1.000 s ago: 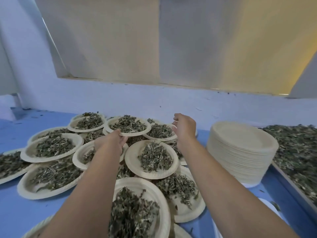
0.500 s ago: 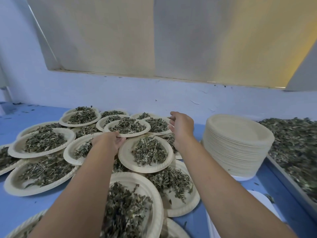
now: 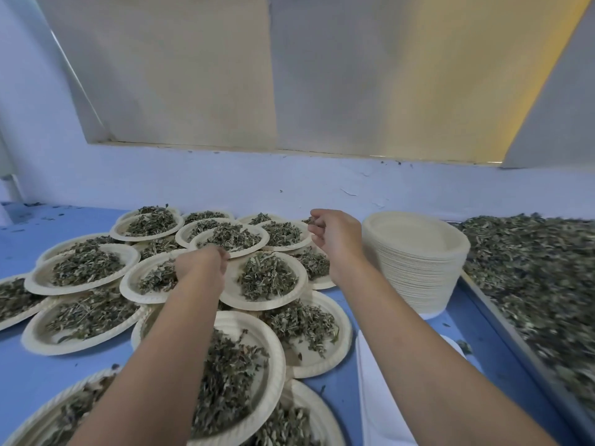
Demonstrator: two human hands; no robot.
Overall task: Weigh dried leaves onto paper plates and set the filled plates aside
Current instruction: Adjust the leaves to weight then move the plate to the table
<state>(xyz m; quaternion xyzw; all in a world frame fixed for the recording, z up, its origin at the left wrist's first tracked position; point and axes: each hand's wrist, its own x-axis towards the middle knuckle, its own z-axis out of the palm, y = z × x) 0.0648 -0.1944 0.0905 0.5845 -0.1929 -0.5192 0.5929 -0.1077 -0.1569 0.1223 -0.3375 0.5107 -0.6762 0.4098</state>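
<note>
Several paper plates of dried leaves overlap on the blue table (image 3: 19, 252). One filled plate (image 3: 230, 238) lies on top of the far ones, between my hands. My left hand (image 3: 201, 265) hovers at that plate's near rim, its fingers bent down and holding nothing that I can see. To the right, my right hand (image 3: 335, 236) hangs over the edge of another filled plate (image 3: 283, 233) with loosely curled fingers and no plate in them. A tall stack of empty paper plates (image 3: 415, 252) stands just right of it.
A metal tray (image 3: 502, 320) heaped with loose dried leaves (image 3: 531, 268) fills the right side. A white object (image 3: 380, 397) lies partly under my right forearm. A pale blue wall (image 3: 225, 185) closes the back of the table.
Both hands stay beside the far top plate and draw back slightly. My right hand's fingers curl in a little more. The view shifts slightly.
</note>
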